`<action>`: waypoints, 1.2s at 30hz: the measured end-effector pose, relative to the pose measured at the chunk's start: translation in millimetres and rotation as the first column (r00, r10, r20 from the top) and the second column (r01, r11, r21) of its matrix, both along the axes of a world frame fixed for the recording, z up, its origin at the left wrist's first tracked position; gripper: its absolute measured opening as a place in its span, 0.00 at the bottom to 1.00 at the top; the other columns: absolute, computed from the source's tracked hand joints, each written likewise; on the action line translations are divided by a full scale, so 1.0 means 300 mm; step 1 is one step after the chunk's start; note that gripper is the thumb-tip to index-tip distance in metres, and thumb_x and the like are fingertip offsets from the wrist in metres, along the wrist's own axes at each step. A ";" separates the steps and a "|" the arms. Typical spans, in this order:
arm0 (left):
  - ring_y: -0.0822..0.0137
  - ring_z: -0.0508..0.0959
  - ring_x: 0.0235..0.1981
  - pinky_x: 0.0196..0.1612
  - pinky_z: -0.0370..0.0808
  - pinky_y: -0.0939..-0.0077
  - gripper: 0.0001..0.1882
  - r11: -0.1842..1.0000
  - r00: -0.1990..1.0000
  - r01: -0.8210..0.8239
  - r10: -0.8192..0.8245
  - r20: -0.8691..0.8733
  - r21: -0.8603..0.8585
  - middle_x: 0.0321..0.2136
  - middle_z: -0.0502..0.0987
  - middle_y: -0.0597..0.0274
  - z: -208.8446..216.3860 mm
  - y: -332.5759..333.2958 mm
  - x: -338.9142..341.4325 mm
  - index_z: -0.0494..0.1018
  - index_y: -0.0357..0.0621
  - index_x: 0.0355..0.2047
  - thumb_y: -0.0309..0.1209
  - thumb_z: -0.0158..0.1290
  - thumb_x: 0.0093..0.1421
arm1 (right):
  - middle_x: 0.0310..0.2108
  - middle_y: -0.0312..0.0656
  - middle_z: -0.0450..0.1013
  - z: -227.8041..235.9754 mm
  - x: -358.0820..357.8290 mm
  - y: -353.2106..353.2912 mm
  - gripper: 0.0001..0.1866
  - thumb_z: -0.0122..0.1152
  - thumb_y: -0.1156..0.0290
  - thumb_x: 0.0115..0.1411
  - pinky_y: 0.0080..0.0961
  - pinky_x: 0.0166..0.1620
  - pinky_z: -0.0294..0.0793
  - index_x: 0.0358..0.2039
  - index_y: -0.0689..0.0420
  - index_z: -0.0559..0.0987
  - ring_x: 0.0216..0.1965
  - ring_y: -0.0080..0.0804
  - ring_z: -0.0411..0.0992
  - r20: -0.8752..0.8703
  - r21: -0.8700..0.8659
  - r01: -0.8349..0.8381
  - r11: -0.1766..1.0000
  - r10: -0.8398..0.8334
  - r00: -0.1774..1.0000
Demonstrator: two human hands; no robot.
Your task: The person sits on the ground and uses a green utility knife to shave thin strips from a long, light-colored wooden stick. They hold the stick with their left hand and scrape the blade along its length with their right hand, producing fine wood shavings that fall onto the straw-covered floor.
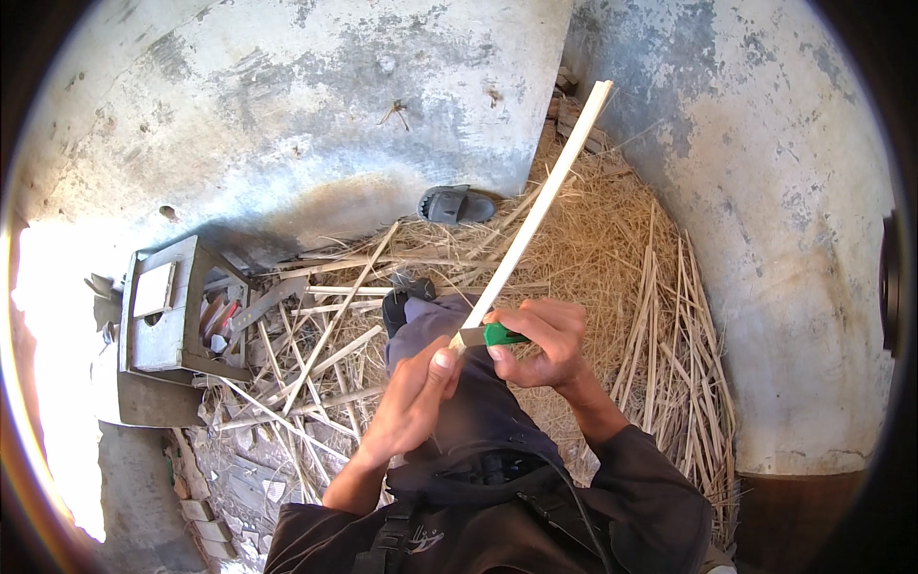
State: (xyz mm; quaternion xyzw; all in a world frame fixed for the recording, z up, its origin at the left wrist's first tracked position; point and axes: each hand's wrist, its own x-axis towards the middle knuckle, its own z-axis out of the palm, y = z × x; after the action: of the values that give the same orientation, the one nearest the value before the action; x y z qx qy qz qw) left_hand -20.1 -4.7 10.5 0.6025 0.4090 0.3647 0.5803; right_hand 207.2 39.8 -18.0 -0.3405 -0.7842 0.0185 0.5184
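Observation:
A long pale wooden strip [538,208] slants up and away to the right, its near end in my left hand [414,392]. The thumb and fingers of that hand are closed round the strip over my lap. My right hand [548,344] grips the green handle of a knife [499,334]. Its short blade lies against the strip just beyond my left thumb. The two hands are close together, and the fingers of my right hand partly hide the handle.
Loose strips [325,335] lie crossed at the left, with more piled [669,316] along the right wall. Shavings [602,230] cover the floor. A grey slipper [457,205] sits by the far wall. An open-sided wooden box [163,335] holding small items stands at left.

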 end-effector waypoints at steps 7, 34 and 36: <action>0.76 0.55 0.25 0.28 0.55 0.75 0.30 0.998 0.998 -0.010 0.014 0.063 -0.068 0.24 0.58 0.74 -0.030 -0.025 0.001 0.65 0.45 0.33 0.56 0.35 0.83 | 0.19 0.29 0.71 0.006 -0.003 -0.002 0.12 0.75 0.60 0.55 0.27 0.22 0.66 0.38 0.50 0.89 0.16 0.27 0.68 0.046 0.030 0.036 0.999 -0.038 0.998; 0.65 0.64 0.23 0.30 0.63 0.66 0.29 0.990 0.963 -0.097 0.119 -0.241 0.103 0.21 0.64 0.61 -0.023 -0.073 -0.028 0.68 0.38 0.33 0.48 0.33 0.84 | 0.20 0.27 0.70 0.020 0.016 -0.036 0.13 0.75 0.57 0.56 0.25 0.24 0.67 0.40 0.48 0.89 0.18 0.24 0.69 0.215 0.046 0.098 0.994 -0.105 0.971; 0.63 0.65 0.23 0.31 0.64 0.65 0.29 0.993 0.956 -0.084 0.105 -0.272 0.089 0.21 0.65 0.60 -0.028 -0.081 -0.034 0.69 0.38 0.33 0.48 0.33 0.84 | 0.20 0.28 0.72 0.029 0.029 -0.041 0.14 0.74 0.57 0.58 0.25 0.23 0.68 0.42 0.49 0.90 0.18 0.22 0.70 0.241 0.038 0.092 0.995 -0.098 0.965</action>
State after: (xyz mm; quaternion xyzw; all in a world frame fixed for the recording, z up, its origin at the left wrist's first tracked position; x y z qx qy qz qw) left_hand -30.3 -29.0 2.0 0.6490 0.5002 0.3196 0.4759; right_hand 216.0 27.4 -9.3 -0.3705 -0.8247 -0.0587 0.4233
